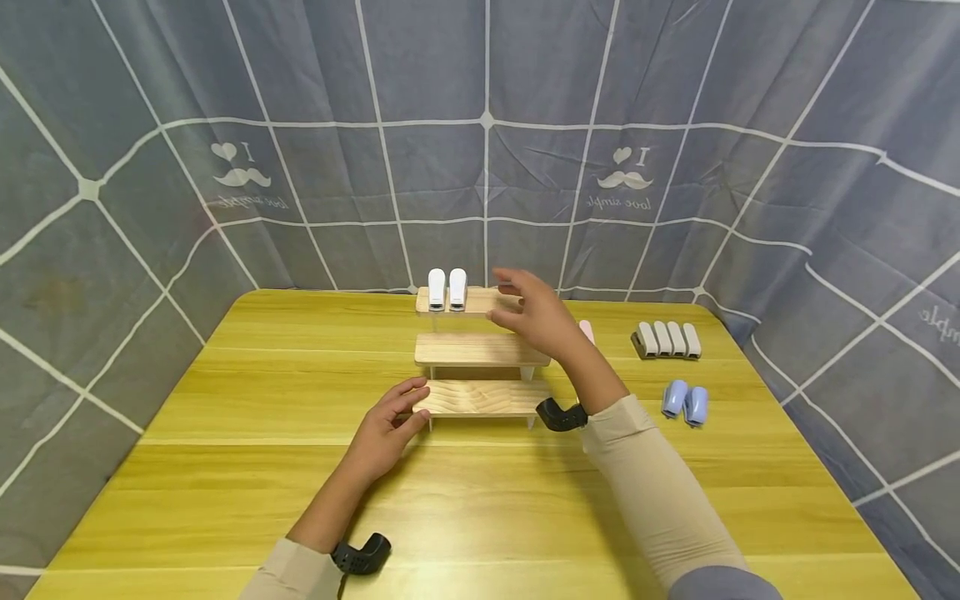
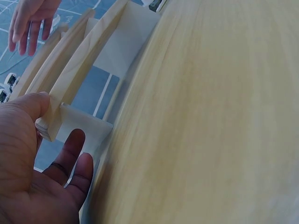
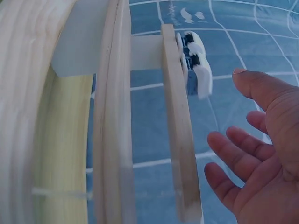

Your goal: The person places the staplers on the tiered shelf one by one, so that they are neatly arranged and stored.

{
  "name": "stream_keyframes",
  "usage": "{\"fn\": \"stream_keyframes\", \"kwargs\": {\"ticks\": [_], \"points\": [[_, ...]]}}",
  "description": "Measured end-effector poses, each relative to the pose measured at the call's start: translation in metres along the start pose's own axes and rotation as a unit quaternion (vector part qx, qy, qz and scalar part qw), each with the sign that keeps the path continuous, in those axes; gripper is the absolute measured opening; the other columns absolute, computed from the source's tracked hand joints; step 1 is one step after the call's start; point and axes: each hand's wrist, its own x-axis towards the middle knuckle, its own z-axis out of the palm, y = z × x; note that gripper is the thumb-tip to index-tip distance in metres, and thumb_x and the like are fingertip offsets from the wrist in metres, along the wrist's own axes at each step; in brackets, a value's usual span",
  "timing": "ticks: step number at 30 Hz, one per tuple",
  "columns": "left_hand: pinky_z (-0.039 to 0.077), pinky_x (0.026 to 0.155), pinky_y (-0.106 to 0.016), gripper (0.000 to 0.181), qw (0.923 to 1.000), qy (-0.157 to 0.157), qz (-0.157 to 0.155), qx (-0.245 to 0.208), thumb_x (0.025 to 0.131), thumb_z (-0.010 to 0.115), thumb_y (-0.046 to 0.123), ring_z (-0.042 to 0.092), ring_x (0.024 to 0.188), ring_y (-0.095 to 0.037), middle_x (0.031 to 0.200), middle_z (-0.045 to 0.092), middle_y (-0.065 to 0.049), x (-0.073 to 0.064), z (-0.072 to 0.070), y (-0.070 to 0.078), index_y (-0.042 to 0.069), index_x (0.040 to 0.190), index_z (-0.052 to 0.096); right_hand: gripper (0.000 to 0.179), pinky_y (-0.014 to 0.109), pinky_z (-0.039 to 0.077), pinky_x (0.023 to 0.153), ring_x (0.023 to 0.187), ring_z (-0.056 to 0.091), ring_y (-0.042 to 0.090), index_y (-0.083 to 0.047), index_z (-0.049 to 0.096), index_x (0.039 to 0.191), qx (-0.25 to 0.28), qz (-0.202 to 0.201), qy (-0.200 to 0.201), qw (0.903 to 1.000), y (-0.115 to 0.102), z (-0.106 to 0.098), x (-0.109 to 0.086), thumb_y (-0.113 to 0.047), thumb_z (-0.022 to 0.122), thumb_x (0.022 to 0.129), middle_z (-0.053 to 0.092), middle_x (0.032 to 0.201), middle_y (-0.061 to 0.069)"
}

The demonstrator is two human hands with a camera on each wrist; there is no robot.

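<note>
A three-step wooden display stand [image 1: 480, 352] with pale, translucent legs stands toward the back of the table. My left hand [image 1: 384, 429] grips the left end of its lowest step [image 1: 483, 398], thumb at the front edge and fingertips around the back. Over the right part of the top step [image 1: 480, 302], my right hand [image 1: 536, 312] hovers with fingers spread and nothing between them. Two small white stapler-like pieces [image 1: 457, 289] sit side by side at that step's left end. In the right wrist view, the same white pieces [image 3: 202, 70] appear beyond the right hand's thumb.
To the right, several greyish-white pieces of similar shape [image 1: 670, 339] stand in a row with dark bases. Nearer lie two blue ones [image 1: 696, 406]. A pink piece [image 1: 587, 331] is partly hidden behind the right forearm. A grey-blue checked curtain [image 1: 450, 175] surrounds the table's back and sides.
</note>
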Motion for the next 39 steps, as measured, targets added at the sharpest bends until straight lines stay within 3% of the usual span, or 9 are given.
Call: {"fn": "stream_keyframes", "kwargs": {"ticks": [11,25,35,39], "points": [[0.051,0.091,-0.032,0.045,1.0,0.003,-0.006,0.004,0.098,0.065,0.024,0.056,0.122,-0.026,0.149,0.047,-0.004,0.0,-0.002,-0.005,0.002,0.137,0.059,0.057,0.051,0.042,0.1,0.125,0.053,0.028,-0.008,0.05,0.145,-0.029,0.009,0.034,0.999,0.025,-0.015,-0.051,-0.021,0.071,0.094,0.054,0.139,0.01],[0.05,0.092,-0.033,0.044,0.9999,-0.003,-0.013,0.001,0.099,0.065,0.022,0.054,0.123,-0.025,0.15,0.046,-0.002,0.0,-0.003,-0.005,0.004,0.138,0.058,0.056,0.057,0.041,0.098,0.123,0.052,0.035,-0.004,0.052,0.142,-0.037,0.037,0.021,0.9984,0.069,-0.026,-0.108,-0.016,0.074,0.092,0.056,0.136,0.016],[0.05,0.092,-0.033,0.045,0.9999,-0.002,-0.015,0.0,0.098,0.065,0.022,0.054,0.123,-0.024,0.15,0.046,-0.002,0.001,-0.001,-0.004,0.004,0.138,0.058,0.057,0.059,0.038,0.102,0.127,0.048,0.038,-0.001,0.05,0.143,-0.041,0.087,-0.009,0.9953,0.1,-0.03,-0.136,-0.015,0.072,0.093,0.051,0.141,0.019],[0.049,0.093,-0.033,0.046,0.9999,-0.007,-0.015,-0.001,0.099,0.065,0.023,0.054,0.124,-0.025,0.15,0.045,-0.002,0.001,0.0,-0.005,0.003,0.139,0.057,0.058,0.06,0.04,0.1,0.126,0.049,0.04,0.002,0.05,0.142,-0.049,0.087,-0.014,0.9949,0.108,-0.031,-0.144,-0.016,0.074,0.092,0.052,0.139,0.021]]}}
